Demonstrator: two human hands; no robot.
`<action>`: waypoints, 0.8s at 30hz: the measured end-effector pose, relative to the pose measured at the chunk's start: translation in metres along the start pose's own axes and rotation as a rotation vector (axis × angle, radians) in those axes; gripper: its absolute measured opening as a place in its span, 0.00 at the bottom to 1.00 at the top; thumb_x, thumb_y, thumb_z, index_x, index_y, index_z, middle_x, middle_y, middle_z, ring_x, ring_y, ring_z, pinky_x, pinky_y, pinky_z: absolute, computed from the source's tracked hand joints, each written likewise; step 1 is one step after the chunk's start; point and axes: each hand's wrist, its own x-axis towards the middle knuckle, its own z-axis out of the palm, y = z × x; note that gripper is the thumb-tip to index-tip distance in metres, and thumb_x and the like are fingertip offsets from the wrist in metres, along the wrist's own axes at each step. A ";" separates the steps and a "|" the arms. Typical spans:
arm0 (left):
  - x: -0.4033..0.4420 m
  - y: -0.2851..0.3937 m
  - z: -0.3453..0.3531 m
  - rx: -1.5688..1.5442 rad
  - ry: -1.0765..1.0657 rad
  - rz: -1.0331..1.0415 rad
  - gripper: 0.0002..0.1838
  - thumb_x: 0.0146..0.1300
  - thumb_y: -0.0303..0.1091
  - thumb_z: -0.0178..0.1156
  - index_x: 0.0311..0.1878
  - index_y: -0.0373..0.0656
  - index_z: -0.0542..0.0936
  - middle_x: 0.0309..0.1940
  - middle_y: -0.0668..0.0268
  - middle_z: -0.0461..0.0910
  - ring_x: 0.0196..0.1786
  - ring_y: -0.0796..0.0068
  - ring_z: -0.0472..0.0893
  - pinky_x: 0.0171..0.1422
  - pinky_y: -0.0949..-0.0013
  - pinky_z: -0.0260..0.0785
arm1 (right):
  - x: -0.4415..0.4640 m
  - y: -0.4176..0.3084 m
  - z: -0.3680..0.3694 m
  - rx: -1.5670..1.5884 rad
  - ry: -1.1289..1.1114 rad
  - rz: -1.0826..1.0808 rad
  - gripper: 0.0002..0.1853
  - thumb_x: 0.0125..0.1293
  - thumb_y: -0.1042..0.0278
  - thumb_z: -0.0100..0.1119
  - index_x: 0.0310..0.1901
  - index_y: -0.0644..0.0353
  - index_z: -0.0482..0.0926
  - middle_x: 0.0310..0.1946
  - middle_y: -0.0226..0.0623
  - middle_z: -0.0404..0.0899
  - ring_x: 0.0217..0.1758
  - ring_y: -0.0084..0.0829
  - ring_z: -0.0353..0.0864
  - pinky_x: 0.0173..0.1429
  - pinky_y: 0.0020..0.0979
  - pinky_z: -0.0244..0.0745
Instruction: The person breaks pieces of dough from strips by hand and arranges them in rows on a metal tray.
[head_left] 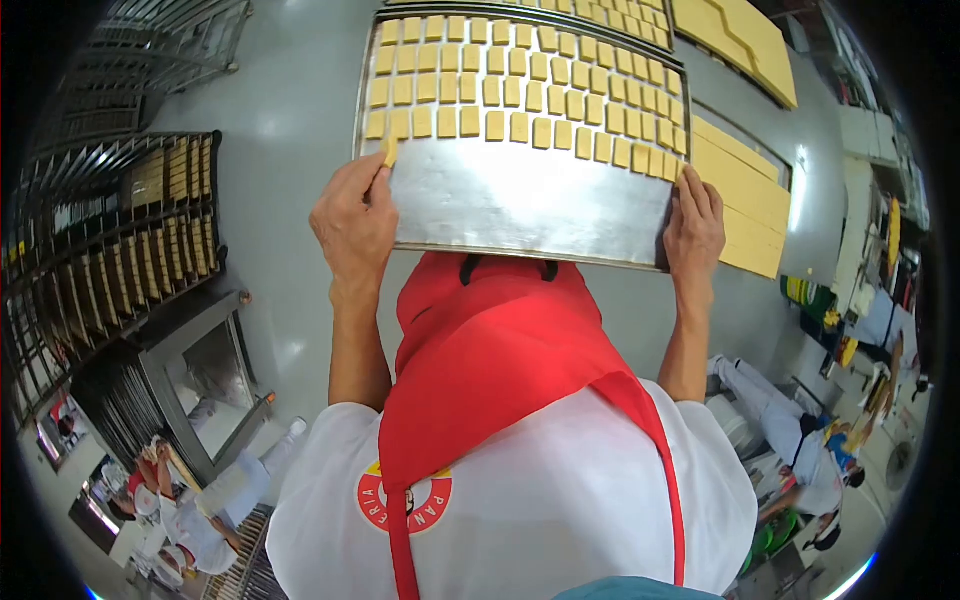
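Note:
A metal baking tray [530, 190] lies in front of me, with rows of small yellow rectangular dough pieces [470, 122] across its far part. The near strip is bare metal. My left hand [358, 215] is closed at the tray's left side, pinching a dough piece [390, 152] between thumb and fingers, just below the left end of the nearest row. At the opposite side my right hand [694, 222] is closed over the tray's right edge. Its fingertips reach the last dough piece of that row; whether they touch it is hard to see.
Another filled tray [610, 12] adjoins the far edge. Yellow dough sheets [740, 205] lie to the right, with a thicker slab [740, 45] beyond. A rack of loaded trays [120, 240] stands left. Co-workers [200, 525] are at lower left, and another person [800, 440] at right.

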 end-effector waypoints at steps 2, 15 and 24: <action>-0.003 -0.019 -0.005 0.076 0.043 0.047 0.11 0.64 0.22 0.67 0.48 0.39 0.90 0.43 0.56 0.91 0.42 0.54 0.88 0.50 0.59 0.81 | -0.004 -0.001 -0.001 -0.017 -0.039 0.001 0.19 0.70 0.79 0.64 0.62 0.62 0.85 0.66 0.37 0.84 0.63 0.45 0.82 0.68 0.40 0.79; -0.016 -0.045 0.005 0.328 -0.078 0.071 0.17 0.62 0.22 0.67 0.54 0.44 0.89 0.46 0.59 0.84 0.48 0.55 0.85 0.51 0.57 0.79 | -0.003 0.009 -0.004 0.303 0.035 0.113 0.19 0.67 0.81 0.64 0.60 0.65 0.84 0.63 0.47 0.84 0.65 0.49 0.83 0.69 0.43 0.79; -0.005 0.043 0.020 0.130 -0.132 -0.005 0.13 0.67 0.26 0.68 0.54 0.39 0.88 0.48 0.56 0.85 0.46 0.54 0.86 0.52 0.57 0.79 | -0.012 0.192 0.004 0.274 0.207 0.357 0.11 0.64 0.80 0.67 0.48 0.61 0.88 0.46 0.45 0.90 0.48 0.47 0.90 0.53 0.38 0.85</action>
